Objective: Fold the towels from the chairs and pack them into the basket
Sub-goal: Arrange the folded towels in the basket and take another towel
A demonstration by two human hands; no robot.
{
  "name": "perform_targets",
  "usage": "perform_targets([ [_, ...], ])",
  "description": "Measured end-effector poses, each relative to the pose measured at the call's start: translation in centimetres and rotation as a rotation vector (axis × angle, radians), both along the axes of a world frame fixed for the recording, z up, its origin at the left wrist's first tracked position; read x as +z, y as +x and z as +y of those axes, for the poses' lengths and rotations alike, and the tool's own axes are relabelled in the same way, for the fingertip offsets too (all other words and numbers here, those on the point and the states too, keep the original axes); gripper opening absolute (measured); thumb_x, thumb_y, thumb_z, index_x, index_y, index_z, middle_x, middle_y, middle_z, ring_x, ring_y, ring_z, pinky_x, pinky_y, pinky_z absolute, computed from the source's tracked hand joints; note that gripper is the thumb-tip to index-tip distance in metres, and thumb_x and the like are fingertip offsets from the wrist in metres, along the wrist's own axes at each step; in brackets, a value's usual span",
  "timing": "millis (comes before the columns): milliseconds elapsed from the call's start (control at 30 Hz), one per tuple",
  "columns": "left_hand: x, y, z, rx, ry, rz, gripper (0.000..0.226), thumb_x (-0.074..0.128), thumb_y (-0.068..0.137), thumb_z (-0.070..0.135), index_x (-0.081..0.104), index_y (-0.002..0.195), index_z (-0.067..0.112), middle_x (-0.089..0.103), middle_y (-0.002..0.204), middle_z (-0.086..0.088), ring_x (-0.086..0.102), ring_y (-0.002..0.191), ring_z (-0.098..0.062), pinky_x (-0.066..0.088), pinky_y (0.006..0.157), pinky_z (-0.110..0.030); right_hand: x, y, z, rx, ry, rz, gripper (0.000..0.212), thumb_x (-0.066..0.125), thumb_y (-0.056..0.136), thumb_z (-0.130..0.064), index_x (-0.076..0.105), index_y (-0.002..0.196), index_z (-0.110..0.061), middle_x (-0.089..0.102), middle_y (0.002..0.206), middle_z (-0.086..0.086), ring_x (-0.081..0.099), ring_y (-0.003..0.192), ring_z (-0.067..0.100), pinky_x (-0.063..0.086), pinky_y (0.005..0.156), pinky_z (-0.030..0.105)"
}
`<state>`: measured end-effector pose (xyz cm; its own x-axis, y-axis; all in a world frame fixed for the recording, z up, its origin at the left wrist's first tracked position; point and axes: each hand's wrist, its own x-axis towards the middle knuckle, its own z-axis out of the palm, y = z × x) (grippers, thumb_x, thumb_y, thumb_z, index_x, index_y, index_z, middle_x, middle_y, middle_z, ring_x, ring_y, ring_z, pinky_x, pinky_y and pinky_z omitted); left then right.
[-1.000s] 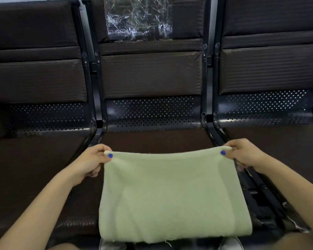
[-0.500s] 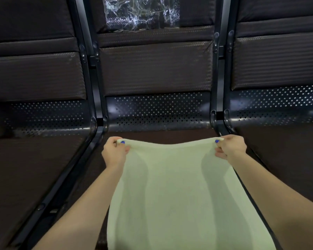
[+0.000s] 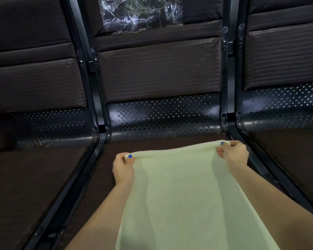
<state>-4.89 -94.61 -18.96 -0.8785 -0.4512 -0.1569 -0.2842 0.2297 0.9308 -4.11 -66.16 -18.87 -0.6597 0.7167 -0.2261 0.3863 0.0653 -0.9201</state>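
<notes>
A pale green towel (image 3: 184,195) stretches from my hands down to the bottom edge of the view, over the middle chair seat (image 3: 152,143). My left hand (image 3: 123,167) pinches its far left corner. My right hand (image 3: 232,153) pinches its far right corner, a little higher and farther away. The far edge between them is taut and slightly rolled. The towel's near end is cut off by the frame. No basket is in view.
Three dark padded chairs stand in a row, with black metal frame bars (image 3: 101,134) between the seats. A crumpled clear plastic sheet (image 3: 141,13) lies against the middle backrest. The left seat (image 3: 29,177) and right seat (image 3: 296,159) are bare.
My hands carried the towel's far edge forward over the middle seat and came closer together. The view tilted down and closer; the right corner now sits higher than the left.
</notes>
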Motion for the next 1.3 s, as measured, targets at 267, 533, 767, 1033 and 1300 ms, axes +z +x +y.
perform_targets([
  [267, -0.9, -1.6, 0.4, -0.010, 0.128, -0.006, 0.012, 0.054, 0.093, 0.012, 0.054, 0.104, 0.018, 0.057, 0.110, -0.004, 0.053, 0.095, -0.019, 0.041, 0.079, -0.030, -1.0, -1.5, 0.1, 0.098, 0.180, -0.039, 0.017, 0.053, 0.093, -0.008, 0.062, 0.107, -0.005, 0.066, 0.102, 0.018, 0.058, 0.103, 0.034, 0.047, 0.091, 0.042],
  [533, -0.1, -1.9, 0.2, -0.084, 0.132, 0.125, 0.033, 0.054, 0.094, 0.015, 0.052, 0.127, 0.018, 0.048, 0.140, -0.003, 0.045, 0.127, -0.017, 0.037, 0.108, -0.037, -1.6, -1.6, -0.3, 0.486, 0.459, -0.163, 0.064, 0.056, 0.094, -0.022, 0.024, 0.149, -0.012, 0.049, 0.138, 0.015, 0.042, 0.128, 0.033, 0.035, 0.104, 0.040],
  [767, 1.8, -0.6, -3.0, 0.001, -0.028, 0.118, 0.042, 0.046, 0.095, -0.003, 0.046, 0.135, 0.010, 0.046, 0.141, -0.006, 0.043, 0.130, -0.022, 0.033, 0.098, -0.026, 1.3, 0.4, 1.6, 0.566, 0.657, -0.417, 0.073, 0.048, 0.096, -0.032, 0.000, 0.152, -0.030, 0.012, 0.160, 0.001, 0.027, 0.138, 0.036, 0.026, 0.108, 0.057],
  [1033, 2.3, 4.6, -8.4, -0.430, -0.702, -0.382, 0.036, 0.061, 0.089, 0.014, 0.056, 0.124, 0.020, 0.055, 0.130, -0.004, 0.048, 0.123, -0.025, 0.040, 0.103, -0.038, 7.6, 6.7, 3.1, 0.960, 0.637, -0.725, 0.061, 0.054, 0.094, -0.034, 0.031, 0.147, -0.013, 0.031, 0.153, 0.005, 0.034, 0.137, 0.026, 0.033, 0.108, 0.032],
  [1300, 6.9, 11.4, -7.6, -1.062, -0.730, -0.715, 0.023, 0.066, 0.086, 0.040, 0.056, 0.080, 0.021, 0.059, 0.079, 0.006, 0.056, 0.062, -0.009, 0.041, 0.053, -0.019, 9.4, 17.1, 1.7, 1.070, 0.776, -0.993, 0.072, 0.048, 0.094, -0.048, 0.016, 0.149, -0.013, 0.046, 0.137, 0.005, 0.051, 0.077, 0.009, 0.036, 0.047, 0.013],
])
